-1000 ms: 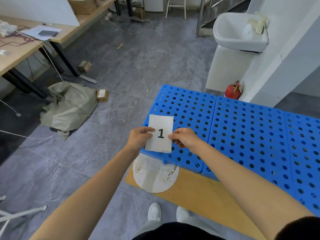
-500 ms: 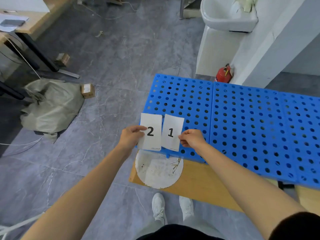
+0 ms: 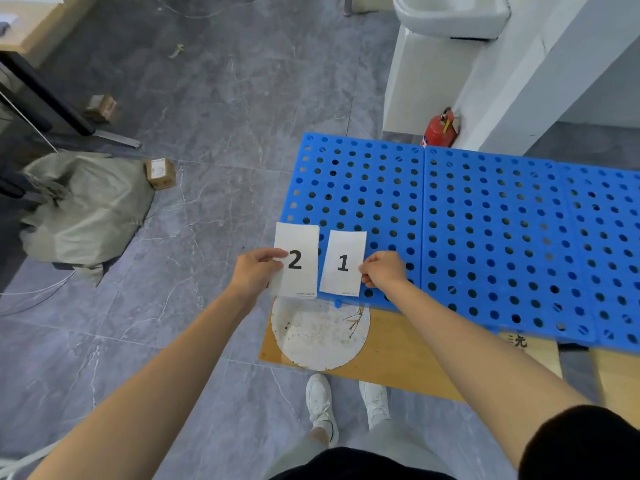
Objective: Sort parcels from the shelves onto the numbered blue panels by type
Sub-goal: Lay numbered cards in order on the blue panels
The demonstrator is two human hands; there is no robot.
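Blue panels (image 3: pixel 485 220) — perforated, set edge to edge — lie flat in front of the person, their near edge overlapping a wooden board (image 3: pixel 415 355). The left hand (image 3: pixel 254 271) pinches a white card marked 2 (image 3: pixel 299 244) by its left edge. The right hand (image 3: pixel 381 271) pinches a card marked 1 (image 3: pixel 346 244) by its right edge. The cards are held side by side, just apart, over the near corner of the leftmost panel. A small cardboard parcel (image 3: pixel 160 173) sits on the grey floor (image 3: pixel 225 98) beside a crumpled sack (image 3: pixel 86 209).
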